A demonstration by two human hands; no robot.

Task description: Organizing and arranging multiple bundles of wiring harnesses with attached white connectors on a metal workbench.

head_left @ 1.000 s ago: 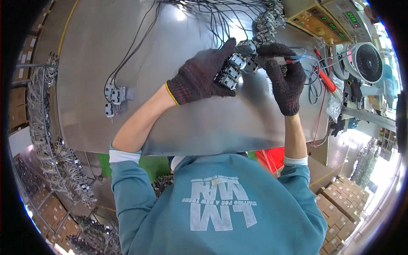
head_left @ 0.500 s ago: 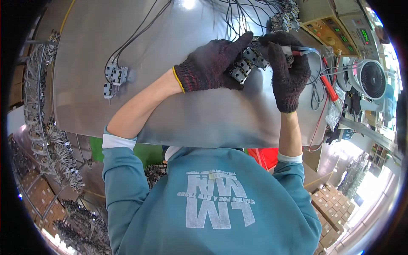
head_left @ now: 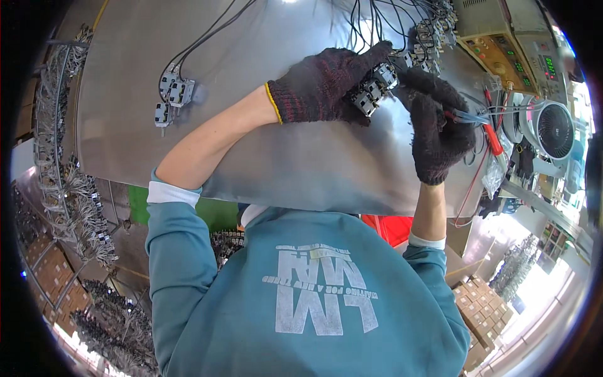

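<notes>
Both of my hands wear dark knitted gloves. My left hand point(head_left: 326, 88) is closed around a cluster of small grey metal blocks point(head_left: 375, 90), fixed in a row and joined to black cables. The cluster tilts above the metal table point(head_left: 276, 163). To its right, my right hand point(head_left: 440, 125) curls around a connector with bluish and red leads point(head_left: 463, 117); the glove hides most of it. The right fingertips are close to the cluster's right end, and I cannot tell whether they touch. More wired metal blocks point(head_left: 433, 34) lie just beyond my hands.
Another wired block assembly point(head_left: 177, 91) lies at the table's left. On the right stand a yellow-panelled instrument point(head_left: 502, 61), a second instrument with a green display point(head_left: 545, 66) and a small fan point(head_left: 554, 124). A red-handled tool point(head_left: 493, 141) and a plastic bag point(head_left: 494, 177) are nearby.
My right hand has moved right and slightly down with the connector, away from the cluster. My left hand and the cluster have shifted slightly right and up.
</notes>
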